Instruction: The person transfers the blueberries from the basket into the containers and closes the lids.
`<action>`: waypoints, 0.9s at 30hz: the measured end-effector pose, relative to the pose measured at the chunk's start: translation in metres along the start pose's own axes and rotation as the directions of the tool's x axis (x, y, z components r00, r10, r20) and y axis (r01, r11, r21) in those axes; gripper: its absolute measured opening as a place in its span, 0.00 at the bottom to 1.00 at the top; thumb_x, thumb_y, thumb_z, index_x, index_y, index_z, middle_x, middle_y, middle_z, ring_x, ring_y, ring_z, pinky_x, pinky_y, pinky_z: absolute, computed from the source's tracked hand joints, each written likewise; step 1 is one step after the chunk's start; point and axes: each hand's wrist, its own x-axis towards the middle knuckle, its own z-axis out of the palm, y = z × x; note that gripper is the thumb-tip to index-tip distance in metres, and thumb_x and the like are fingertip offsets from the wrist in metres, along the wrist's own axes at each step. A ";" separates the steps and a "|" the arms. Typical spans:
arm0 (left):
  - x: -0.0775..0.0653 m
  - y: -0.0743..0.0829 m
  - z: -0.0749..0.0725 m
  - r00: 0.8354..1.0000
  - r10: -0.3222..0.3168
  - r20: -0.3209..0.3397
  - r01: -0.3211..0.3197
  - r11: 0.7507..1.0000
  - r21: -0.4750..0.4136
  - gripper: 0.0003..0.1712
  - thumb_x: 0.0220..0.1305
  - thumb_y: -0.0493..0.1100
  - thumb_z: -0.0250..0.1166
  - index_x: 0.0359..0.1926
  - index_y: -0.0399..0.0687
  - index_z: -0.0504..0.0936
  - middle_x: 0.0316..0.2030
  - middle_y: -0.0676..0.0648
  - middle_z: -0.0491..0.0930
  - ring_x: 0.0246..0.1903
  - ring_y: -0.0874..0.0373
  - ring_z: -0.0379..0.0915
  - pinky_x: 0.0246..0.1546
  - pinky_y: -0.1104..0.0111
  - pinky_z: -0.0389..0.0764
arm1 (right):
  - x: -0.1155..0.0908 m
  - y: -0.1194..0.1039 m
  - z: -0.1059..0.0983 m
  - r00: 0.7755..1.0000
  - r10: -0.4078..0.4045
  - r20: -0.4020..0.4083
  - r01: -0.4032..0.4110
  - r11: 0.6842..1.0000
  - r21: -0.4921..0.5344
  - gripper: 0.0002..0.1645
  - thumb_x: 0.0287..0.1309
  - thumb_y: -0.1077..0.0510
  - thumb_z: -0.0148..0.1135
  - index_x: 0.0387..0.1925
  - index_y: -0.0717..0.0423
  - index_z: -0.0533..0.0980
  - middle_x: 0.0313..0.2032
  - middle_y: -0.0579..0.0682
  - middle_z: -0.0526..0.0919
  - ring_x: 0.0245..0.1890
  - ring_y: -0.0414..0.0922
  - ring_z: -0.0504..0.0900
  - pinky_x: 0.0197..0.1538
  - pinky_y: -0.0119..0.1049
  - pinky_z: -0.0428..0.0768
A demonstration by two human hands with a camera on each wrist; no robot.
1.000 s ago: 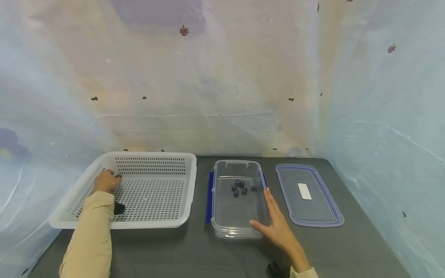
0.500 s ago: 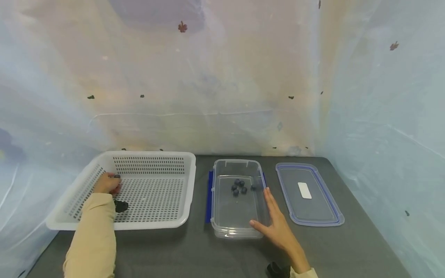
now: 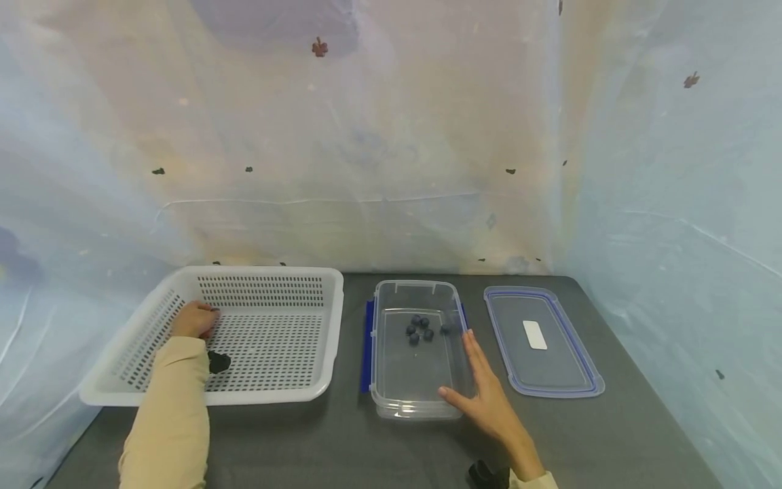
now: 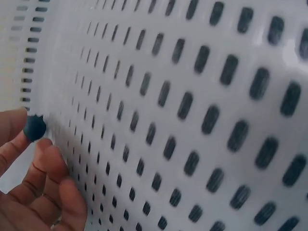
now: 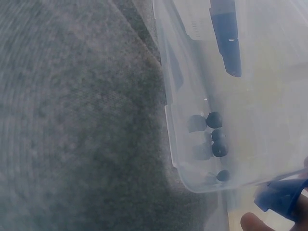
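Observation:
In the head view my left hand [image 3: 194, 320] is down inside the white perforated basket [image 3: 332, 333]. The left wrist view shows its thumb and a finger pinching a dark blueberry [image 4: 35, 128] close to the basket's slotted surface. The other fingers curl below it. My right hand [image 3: 491, 404] rests with fairly straight fingers along the right side of a clear plastic container [image 3: 403, 377]. Several blueberries [image 3: 414, 339] lie on the container's floor, one of them apart near the right wall. A blue latch [image 5: 281, 197] shows beside the right fingers in the right wrist view.
To the right of the container lies its clear lid [image 3: 544, 367] with a blue seal and a white label [image 3: 534, 335]. A second blue latch flap [image 3: 368, 346] sticks out on the container's left. Everything stands on a dark grey cloth [image 3: 293, 441], with plastic sheeting behind and at the sides.
My left hand has shifted slightly to the right within the basket, and its sleeve has followed. The right hand and the container stay as they were.

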 end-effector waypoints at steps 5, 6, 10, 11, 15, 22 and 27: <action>0.001 0.003 0.006 0.998 0.053 -0.035 -0.050 0.995 0.085 0.21 0.65 0.38 0.57 0.49 0.21 0.70 0.27 0.35 0.75 0.21 0.52 0.69 0.23 0.63 0.71 | 0.000 0.001 0.001 1.000 -0.009 -0.006 0.009 1.000 -0.005 0.61 0.52 0.47 0.72 0.75 0.59 0.46 0.75 0.51 0.43 0.72 0.59 0.48 0.63 0.67 0.52; 0.000 0.004 0.007 0.997 0.058 -0.044 -0.053 0.994 0.091 0.21 0.65 0.38 0.58 0.49 0.21 0.71 0.30 0.32 0.76 0.23 0.50 0.70 0.25 0.62 0.71 | 0.000 0.001 0.001 1.000 -0.010 -0.006 0.010 1.000 -0.005 0.61 0.52 0.47 0.72 0.75 0.60 0.46 0.75 0.51 0.43 0.72 0.59 0.48 0.63 0.67 0.52; 0.000 0.008 0.012 0.993 0.086 -0.083 -0.077 0.990 0.115 0.19 0.63 0.38 0.60 0.44 0.20 0.72 0.37 0.27 0.75 0.33 0.38 0.72 0.36 0.53 0.74 | 0.000 0.003 0.001 1.000 -0.016 -0.009 0.016 1.000 -0.003 0.61 0.51 0.48 0.72 0.75 0.60 0.46 0.75 0.52 0.43 0.71 0.60 0.48 0.63 0.67 0.52; -0.001 0.009 0.013 0.992 0.090 -0.091 -0.079 0.990 0.120 0.18 0.63 0.38 0.60 0.43 0.21 0.72 0.38 0.26 0.75 0.36 0.36 0.72 0.40 0.50 0.73 | 0.000 0.003 0.001 1.000 -0.018 -0.009 0.018 1.000 -0.003 0.60 0.51 0.48 0.72 0.75 0.60 0.46 0.75 0.52 0.43 0.71 0.60 0.48 0.63 0.67 0.52; -0.001 0.014 0.016 0.989 0.103 -0.110 -0.087 0.986 0.143 0.15 0.61 0.35 0.61 0.40 0.23 0.73 0.40 0.26 0.75 0.44 0.31 0.69 0.50 0.45 0.66 | -0.001 0.004 0.002 1.000 -0.018 -0.011 0.018 1.000 -0.003 0.60 0.51 0.48 0.72 0.75 0.60 0.46 0.75 0.52 0.43 0.72 0.60 0.48 0.63 0.67 0.53; 0.000 0.014 0.018 0.992 0.053 -0.112 -0.041 0.993 0.109 0.11 0.58 0.31 0.63 0.38 0.26 0.72 0.38 0.28 0.74 0.42 0.34 0.68 0.47 0.46 0.69 | 0.000 0.004 0.001 1.000 -0.019 -0.016 0.019 1.000 0.005 0.60 0.51 0.49 0.73 0.75 0.60 0.47 0.75 0.51 0.43 0.72 0.59 0.48 0.63 0.65 0.52; 0.000 0.012 0.017 0.990 0.096 -0.100 -0.082 0.987 0.135 0.13 0.55 0.32 0.65 0.34 0.25 0.71 0.34 0.29 0.75 0.39 0.33 0.70 0.45 0.46 0.70 | 0.000 0.005 0.001 0.999 -0.026 -0.022 0.026 1.000 0.006 0.60 0.50 0.50 0.73 0.75 0.60 0.47 0.75 0.51 0.44 0.71 0.59 0.49 0.63 0.64 0.53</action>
